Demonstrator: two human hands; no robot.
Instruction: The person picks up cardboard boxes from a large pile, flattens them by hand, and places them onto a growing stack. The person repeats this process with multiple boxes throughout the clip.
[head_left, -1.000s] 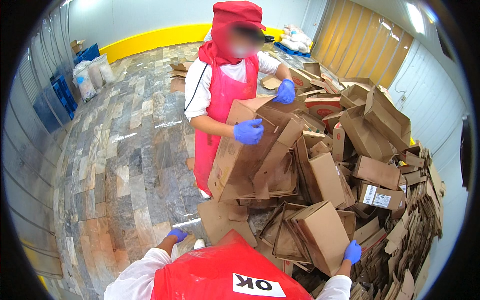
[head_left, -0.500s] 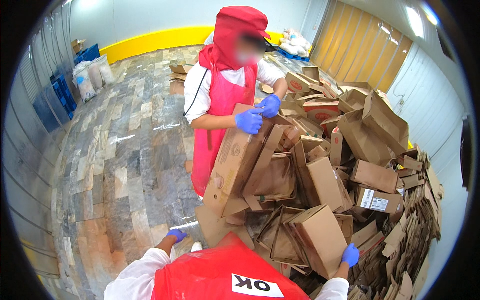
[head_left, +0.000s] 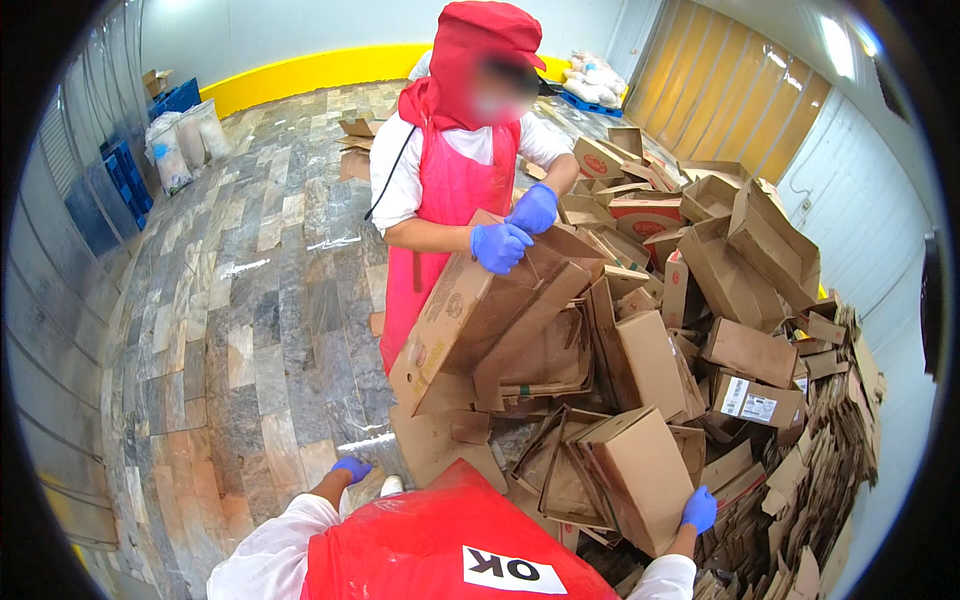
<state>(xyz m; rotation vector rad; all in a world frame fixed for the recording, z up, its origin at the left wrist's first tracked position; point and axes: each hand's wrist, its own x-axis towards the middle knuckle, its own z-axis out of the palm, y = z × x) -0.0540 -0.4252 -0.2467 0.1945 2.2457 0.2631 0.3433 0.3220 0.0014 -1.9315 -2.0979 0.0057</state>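
My right hand is closed on the right side of a brown cardboard box, which leans on more open cartons at the lower right. My left hand is out over the tiled floor at the lower left, fingers loosely bent and apart, holding nothing. Across from me a co-worker in a red hood and pink apron grips a large open carton with two blue-gloved hands close together at its upper edge. Below that carton lies a flat cardboard piece, beside my red apron.
A tall pile of boxes fills the right side, with stacked flattened cardboard along the wall. Tiled floor spans the left. White bags and blue pallets stand by the left wall; more sacks sit at the back.
The co-worker's right hand has moved down and left toward the left one, and that carton has shifted and tilted. My right hand and its box have moved slightly down and left.
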